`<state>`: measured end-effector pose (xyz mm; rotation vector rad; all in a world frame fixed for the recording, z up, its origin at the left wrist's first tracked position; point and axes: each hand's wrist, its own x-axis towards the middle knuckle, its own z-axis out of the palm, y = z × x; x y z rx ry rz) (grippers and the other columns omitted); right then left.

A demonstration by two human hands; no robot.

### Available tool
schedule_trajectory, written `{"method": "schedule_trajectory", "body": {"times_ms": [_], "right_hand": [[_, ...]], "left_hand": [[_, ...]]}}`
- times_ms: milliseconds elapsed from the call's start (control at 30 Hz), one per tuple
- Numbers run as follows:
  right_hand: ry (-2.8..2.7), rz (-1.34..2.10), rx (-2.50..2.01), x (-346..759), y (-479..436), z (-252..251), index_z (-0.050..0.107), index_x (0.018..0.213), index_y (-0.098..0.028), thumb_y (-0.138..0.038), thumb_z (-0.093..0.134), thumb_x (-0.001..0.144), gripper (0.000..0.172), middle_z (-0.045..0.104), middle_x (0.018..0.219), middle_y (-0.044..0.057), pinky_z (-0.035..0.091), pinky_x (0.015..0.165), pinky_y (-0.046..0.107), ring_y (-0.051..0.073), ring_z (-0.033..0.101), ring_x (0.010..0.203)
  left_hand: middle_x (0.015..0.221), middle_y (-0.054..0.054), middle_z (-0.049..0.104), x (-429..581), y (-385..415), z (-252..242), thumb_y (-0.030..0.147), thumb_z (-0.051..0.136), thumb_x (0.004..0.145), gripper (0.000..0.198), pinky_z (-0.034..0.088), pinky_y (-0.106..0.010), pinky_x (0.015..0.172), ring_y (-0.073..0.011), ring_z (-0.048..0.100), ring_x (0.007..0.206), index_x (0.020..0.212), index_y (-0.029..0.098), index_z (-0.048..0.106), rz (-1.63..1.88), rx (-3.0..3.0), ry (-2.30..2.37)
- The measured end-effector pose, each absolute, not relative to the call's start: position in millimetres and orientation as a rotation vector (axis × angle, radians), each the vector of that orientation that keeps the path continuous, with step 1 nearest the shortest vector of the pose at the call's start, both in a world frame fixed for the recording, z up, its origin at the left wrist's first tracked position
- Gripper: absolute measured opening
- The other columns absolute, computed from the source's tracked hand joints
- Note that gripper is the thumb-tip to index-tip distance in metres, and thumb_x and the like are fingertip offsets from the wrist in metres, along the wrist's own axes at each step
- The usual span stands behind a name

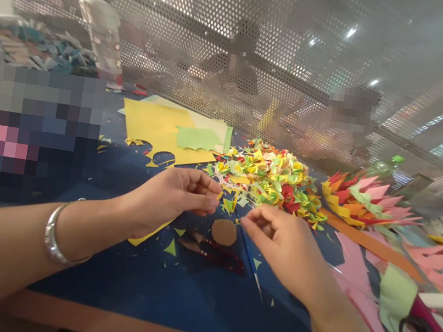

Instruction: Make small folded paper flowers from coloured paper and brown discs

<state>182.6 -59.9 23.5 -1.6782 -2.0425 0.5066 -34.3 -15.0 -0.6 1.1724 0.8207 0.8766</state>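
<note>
Over the middle of the dark blue table, my left hand point(190, 192) is closed in a pinch, with a small yellow paper piece point(220, 194) at its fingertips. A little apart, to the right, my right hand point(280, 241) also pinches; whatever its fingertips hold is too small to make out. Between and below them lie a round brown cardboard disc point(224, 232), dark-handled snips point(220, 256) and a thin blue stick-like tool point(252, 260). Just beyond my fingers rises a heap of small folded paper pieces point(270, 176) in yellow, green, red and white.
Yellow sheets point(161, 124) with round cut-outs lie behind my left hand. A clear bottle point(109, 44) stands at back left. Spiky paper shapes point(366, 199), pink strips point(356, 269) and a magenta-handled tool point(426, 324) occupy the right. A perforated screen point(175, 31) borders the back.
</note>
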Motion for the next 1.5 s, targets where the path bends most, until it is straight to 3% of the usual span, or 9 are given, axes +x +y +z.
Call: {"method": "schedule_trajectory", "body": {"times_ms": [167, 500, 733, 867, 1133, 1233, 1367, 1500], "right_hand": [[-2.317, 0.244, -2.09, 185.4, -72.4, 26.5, 0.06, 0.073, -0.021, -0.025, 0.059, 0.087, 0.014, 0.068, 0.073, 0.004, 0.032, 0.054, 0.03, 0.019, 0.059, 0.062], [-2.227, 0.19, -2.276, 189.6, -66.7, 25.2, 0.056, 0.067, -0.022, -0.018, 0.053, 0.079, 0.012, 0.064, 0.063, 0.002, 0.029, 0.054, 0.029, 0.018, 0.059, 0.059], [-2.143, 0.288, -1.961, 197.3, -78.6, 41.1, 0.05, 0.07, -0.024, -0.027, 0.053, 0.083, 0.014, 0.056, 0.057, -0.005, 0.037, 0.053, 0.026, 0.013, 0.053, 0.053], [-2.247, 0.509, -1.688, 186.2, -80.2, 38.8, 0.05, 0.073, -0.024, -0.021, 0.051, 0.085, 0.012, 0.054, 0.06, -0.006, 0.038, 0.051, 0.023, 0.011, 0.053, 0.053], [-2.303, 0.566, -1.625, 182.6, -68.2, 27.9, 0.05, 0.074, -0.023, -0.018, 0.053, 0.085, 0.012, 0.052, 0.061, -0.006, 0.038, 0.051, 0.023, 0.011, 0.05, 0.053], [-2.307, 0.582, -1.608, 185.1, -68.8, 27.0, 0.051, 0.074, -0.023, -0.017, 0.053, 0.085, 0.012, 0.052, 0.062, -0.006, 0.038, 0.051, 0.023, 0.011, 0.049, 0.054], [-2.316, 0.59, -1.576, 184.7, -69.8, 28.4, 0.053, 0.075, -0.022, -0.017, 0.053, 0.085, 0.011, 0.052, 0.063, -0.006, 0.038, 0.05, 0.022, 0.01, 0.049, 0.054], [-2.336, 0.528, -1.539, 181.0, -71.8, 29.9, 0.053, 0.073, -0.022, -0.016, 0.053, 0.084, 0.012, 0.052, 0.062, -0.005, 0.037, 0.05, 0.022, 0.011, 0.049, 0.054]], "left_hand": [[0.08, 0.0, 0.066, -35.0, -15.2, 0.6, 0.024, 0.079, 0.075, 0.021, 0.045, -0.024, 0.073, -0.0101, 0.058, 0.073, 0.09, 0.014, 0.068, 0.879, 1.14, 0.832], [0.078, 0.001, 0.063, -35.5, -14.7, -0.6, 0.023, 0.076, 0.078, 0.015, 0.042, -0.023, 0.071, -0.0096, 0.055, 0.073, 0.087, 0.014, 0.067, 0.877, 1.104, 0.814], [0.074, 0.001, 0.064, -35.2, -12.7, -6.5, 0.021, 0.077, 0.077, 0.015, 0.042, -0.022, 0.069, -0.0096, 0.056, 0.072, 0.086, 0.014, 0.068, 0.84, 1.055, 0.789], [0.069, 0.003, 0.062, -33.5, -15.1, -3.2, 0.019, 0.076, 0.076, 0.013, 0.042, -0.02, 0.065, -0.0071, 0.053, 0.063, 0.084, 0.013, 0.067, 0.768, 1.064, 0.815], [0.067, 0.003, 0.063, -33.8, -16.2, -2.1, 0.018, 0.077, 0.074, 0.015, 0.044, -0.019, 0.063, -0.007, 0.055, 0.061, 0.085, 0.013, 0.069, 0.687, 1.05, 0.833], [0.064, 0.003, 0.064, -34.6, -15.8, 0.4, 0.024, 0.08, 0.072, 0.018, 0.045, -0.019, 0.061, -0.0073, 0.057, 0.059, 0.08, 0.013, 0.069, 0.66, 1.027, 0.827], [0.058, -0.002, 0.065, -33.1, -15.5, 4.3, 0.046, 0.079, 0.072, 0.036, 0.047, -0.021, 0.056, -0.0103, 0.059, 0.054, 0.067, 0.012, 0.067, 0.647, 0.964, 0.867], [0.053, -0.002, 0.065, -32.2, -15.7, 5.4, 0.041, 0.084, 0.065, 0.035, 0.045, -0.019, 0.049, -0.0109, 0.059, 0.049, 0.06, 0.013, 0.064, 0.645, 1.0, 0.91]]}}
